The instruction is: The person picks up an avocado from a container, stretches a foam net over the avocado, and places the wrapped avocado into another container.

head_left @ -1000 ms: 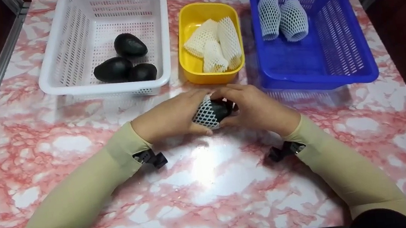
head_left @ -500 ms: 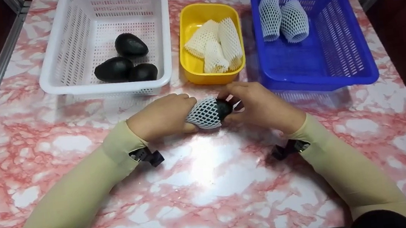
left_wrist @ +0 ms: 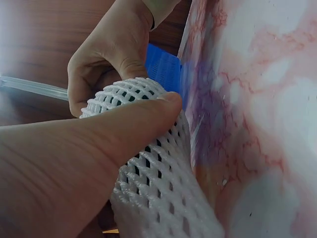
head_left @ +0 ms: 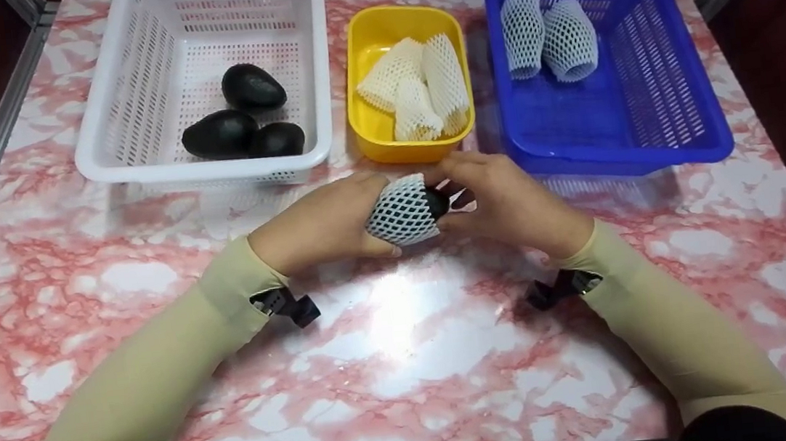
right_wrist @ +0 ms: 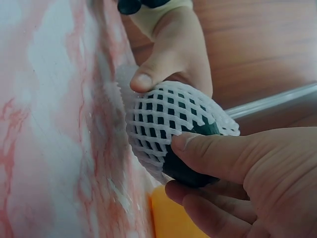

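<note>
A dark avocado [head_left: 439, 202] sits most of the way inside a white foam net sleeve [head_left: 401, 214], one bare end showing on the right. My left hand [head_left: 324, 224] grips the sleeved avocado from the left, its thumb laid along the net in the left wrist view. At the other end my right hand [head_left: 508, 201] pinches the sleeve's rim and the avocado, with the thumb [right_wrist: 198, 148] on the net's edge and the fingers beneath. In the left wrist view, loose net [left_wrist: 173, 208] extends past the fruit on the left hand's side.
A white basket [head_left: 205, 168] with several dark avocados, some partly overlapping, stands back left. The yellow bin [head_left: 415, 151] behind my hands holds loose foam nets [head_left: 412, 87]. Two netted pieces [head_left: 549, 36] lie in the blue basket [head_left: 613, 161], back right. The tabletop [head_left: 394, 366] is marbled pink and white.
The sleeve has come further over the avocado, leaving less of its dark end bare. My left hand shifted left, then slightly back right; my right hand has moved a little to the right.
</note>
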The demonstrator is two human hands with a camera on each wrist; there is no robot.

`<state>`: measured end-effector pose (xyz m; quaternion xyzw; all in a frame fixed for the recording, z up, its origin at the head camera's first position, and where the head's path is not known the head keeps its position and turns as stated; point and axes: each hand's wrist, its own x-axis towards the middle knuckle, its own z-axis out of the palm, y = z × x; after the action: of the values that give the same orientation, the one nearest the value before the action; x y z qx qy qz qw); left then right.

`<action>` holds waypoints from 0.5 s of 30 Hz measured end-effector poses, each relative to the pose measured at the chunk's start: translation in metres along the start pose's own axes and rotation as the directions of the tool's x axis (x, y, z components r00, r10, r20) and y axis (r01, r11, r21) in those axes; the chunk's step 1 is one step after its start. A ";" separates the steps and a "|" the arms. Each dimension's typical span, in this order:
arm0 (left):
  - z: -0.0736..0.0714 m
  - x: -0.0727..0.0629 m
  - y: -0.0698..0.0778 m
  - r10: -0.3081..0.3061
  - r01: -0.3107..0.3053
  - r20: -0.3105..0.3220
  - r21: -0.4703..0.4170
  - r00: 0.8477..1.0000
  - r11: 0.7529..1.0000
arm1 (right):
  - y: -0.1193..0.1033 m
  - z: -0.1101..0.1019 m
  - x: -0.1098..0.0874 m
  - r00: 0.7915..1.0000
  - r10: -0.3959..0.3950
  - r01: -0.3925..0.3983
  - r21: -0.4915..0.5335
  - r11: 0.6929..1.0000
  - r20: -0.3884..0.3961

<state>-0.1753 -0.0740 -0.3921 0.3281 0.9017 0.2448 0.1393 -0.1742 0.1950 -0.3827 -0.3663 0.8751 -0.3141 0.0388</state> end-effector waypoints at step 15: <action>0.003 0.002 0.002 0.041 -0.038 0.040 -0.079 0.998 0.996 | 0.003 0.007 0.002 0.999 -0.049 0.047 -0.100 0.994 -0.016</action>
<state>-0.1745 -0.0704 -0.3944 0.3450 0.8817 0.2758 0.1657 -0.1754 0.1919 -0.3893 -0.3858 0.8810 -0.2740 0.0050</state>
